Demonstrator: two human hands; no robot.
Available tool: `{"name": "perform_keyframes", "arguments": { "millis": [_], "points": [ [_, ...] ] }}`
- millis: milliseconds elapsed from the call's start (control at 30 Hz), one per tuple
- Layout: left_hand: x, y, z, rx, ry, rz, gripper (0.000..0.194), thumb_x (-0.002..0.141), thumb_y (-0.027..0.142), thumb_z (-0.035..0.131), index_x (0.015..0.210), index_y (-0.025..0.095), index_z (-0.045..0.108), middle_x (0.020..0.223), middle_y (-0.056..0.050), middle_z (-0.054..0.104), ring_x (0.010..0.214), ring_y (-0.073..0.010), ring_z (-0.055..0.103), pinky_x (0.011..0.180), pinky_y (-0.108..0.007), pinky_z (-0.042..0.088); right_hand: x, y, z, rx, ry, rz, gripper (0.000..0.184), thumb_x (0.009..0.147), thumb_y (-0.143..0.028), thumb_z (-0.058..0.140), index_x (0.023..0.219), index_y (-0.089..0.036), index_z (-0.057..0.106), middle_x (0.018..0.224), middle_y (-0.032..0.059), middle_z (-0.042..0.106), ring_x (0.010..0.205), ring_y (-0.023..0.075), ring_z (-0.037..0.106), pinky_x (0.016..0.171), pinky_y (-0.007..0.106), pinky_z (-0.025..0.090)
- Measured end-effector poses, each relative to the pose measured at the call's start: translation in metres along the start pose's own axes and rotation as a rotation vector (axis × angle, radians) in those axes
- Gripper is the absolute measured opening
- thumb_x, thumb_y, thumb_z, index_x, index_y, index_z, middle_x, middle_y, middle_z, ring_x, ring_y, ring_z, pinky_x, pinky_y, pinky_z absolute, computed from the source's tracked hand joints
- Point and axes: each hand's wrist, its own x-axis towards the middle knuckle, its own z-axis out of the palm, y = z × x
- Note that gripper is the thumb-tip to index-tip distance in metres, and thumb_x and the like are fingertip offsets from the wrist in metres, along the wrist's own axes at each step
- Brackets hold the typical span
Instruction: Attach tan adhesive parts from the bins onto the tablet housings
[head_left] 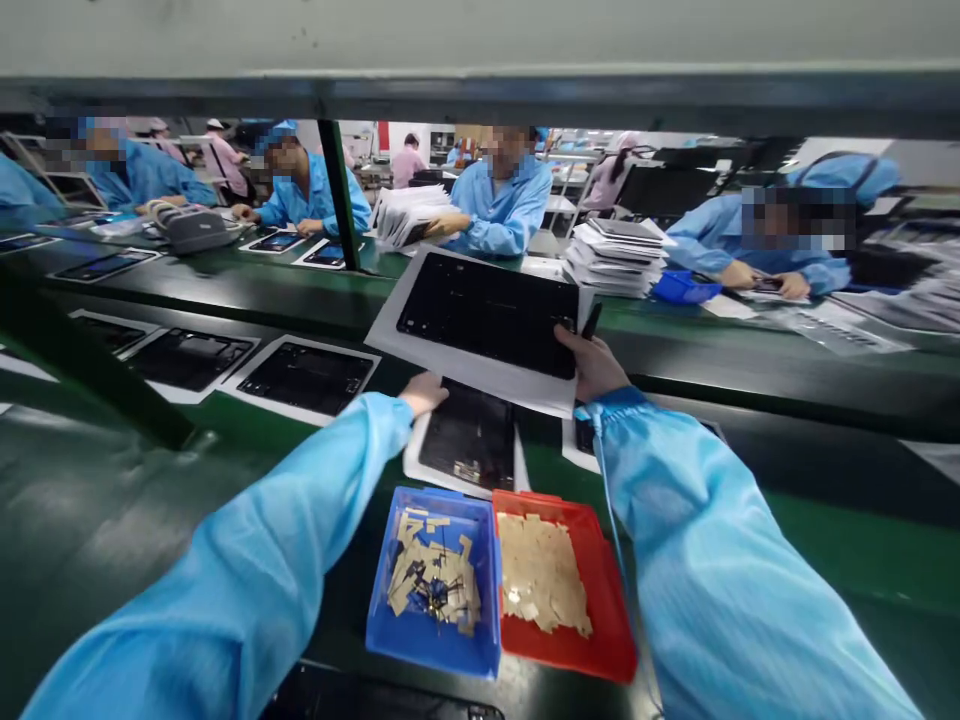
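Observation:
Both my hands hold up a black flat panel [487,315] lying on a white sheet [390,335], tilted above the green belt. My left hand [422,392] grips the sheet's near left edge, with most of its fingers hidden beneath. My right hand [596,362] clasps the right edge and also holds a thin dark pen-like tool [592,320]. Directly below, another black panel on a white sheet [466,440] lies on the belt. Near me stand a blue bin [435,585] of small tan and dark parts and a red bin [559,585] of tan pieces.
More black panels on white sheets [304,378] lie along the green conveyor [825,520] to the left. Several people in blue coats work across the line, beside stacks of sheets [611,255]. A small blue tray [682,288] sits far right. A dark post [341,200] rises ahead.

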Motion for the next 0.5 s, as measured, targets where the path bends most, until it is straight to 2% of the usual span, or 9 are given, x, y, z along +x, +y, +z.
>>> {"name": "perform_keyframes", "arguments": {
  "millis": [67, 133, 200, 267, 367, 500],
  "points": [
    [-0.005, -0.015, -0.040, -0.084, 0.056, -0.067, 0.031, 0.090, 0.032, 0.056, 0.115, 0.013, 0.054, 0.114, -0.009, 0.057, 0.098, -0.0193, 0.059, 0.083, -0.039, 0.052, 0.010, 0.007, 0.001, -0.006, -0.008, 0.059, 0.015, 0.090, -0.027, 0.056, 0.092, -0.013, 0.061, 0.079, 0.0012, 0.067, 0.071, 0.0132, 0.065, 0.068, 0.030, 0.055],
    [-0.024, -0.034, -0.089, -0.179, 0.107, -0.141, 0.023, 0.089, 0.027, 0.057, 0.106, 0.011, 0.058, 0.101, -0.006, 0.063, 0.086, -0.0160, 0.062, 0.076, -0.034, 0.054, 0.019, 0.015, 0.002, -0.030, -0.026, 0.136, 0.021, 0.092, -0.031, 0.054, 0.098, -0.012, 0.060, 0.087, 0.0028, 0.065, 0.073, 0.0120, 0.064, 0.068, 0.030, 0.054],
    [-0.052, -0.053, -0.134, -0.279, 0.175, -0.214, 0.015, 0.082, 0.015, 0.062, 0.096, 0.009, 0.061, 0.080, -0.005, 0.067, 0.069, -0.0168, 0.065, 0.065, -0.028, 0.054, 0.025, 0.025, 0.006, -0.065, -0.040, 0.200, 0.024, 0.092, -0.032, 0.054, 0.103, -0.012, 0.059, 0.094, 0.0044, 0.063, 0.078, 0.0129, 0.063, 0.069, 0.030, 0.054],
    [-0.087, -0.071, -0.168, -0.379, 0.258, -0.273, 0.016, 0.075, 0.007, 0.064, 0.091, 0.009, 0.062, 0.066, -0.004, 0.066, 0.059, -0.0191, 0.065, 0.058, -0.026, 0.053, 0.027, 0.036, 0.011, -0.115, -0.053, 0.233, 0.027, 0.091, -0.033, 0.055, 0.109, -0.013, 0.057, 0.101, 0.0058, 0.061, 0.083, 0.0146, 0.062, 0.071, 0.032, 0.054],
    [-0.138, -0.096, -0.193, -0.520, 0.378, -0.339, 0.021, 0.072, 0.000, 0.059, 0.091, 0.008, 0.063, 0.056, -0.004, 0.064, 0.053, -0.0206, 0.065, 0.054, -0.026, 0.053, 0.018, 0.053, 0.020, -0.234, -0.087, 0.218, 0.029, 0.091, -0.033, 0.055, 0.113, -0.014, 0.056, 0.106, 0.0069, 0.060, 0.087, 0.0161, 0.061, 0.073, 0.034, 0.054],
    [-0.202, -0.113, -0.193, -0.695, 0.444, -0.381, 0.021, 0.075, -0.002, 0.050, 0.091, 0.008, 0.061, 0.057, -0.004, 0.064, 0.051, -0.0194, 0.065, 0.054, -0.027, 0.055, -0.012, 0.055, 0.029, -0.434, -0.129, 0.030, 0.028, 0.091, -0.034, 0.055, 0.110, -0.014, 0.057, 0.102, 0.0060, 0.061, 0.083, 0.0145, 0.061, 0.070, 0.032, 0.054]
  ]
}}
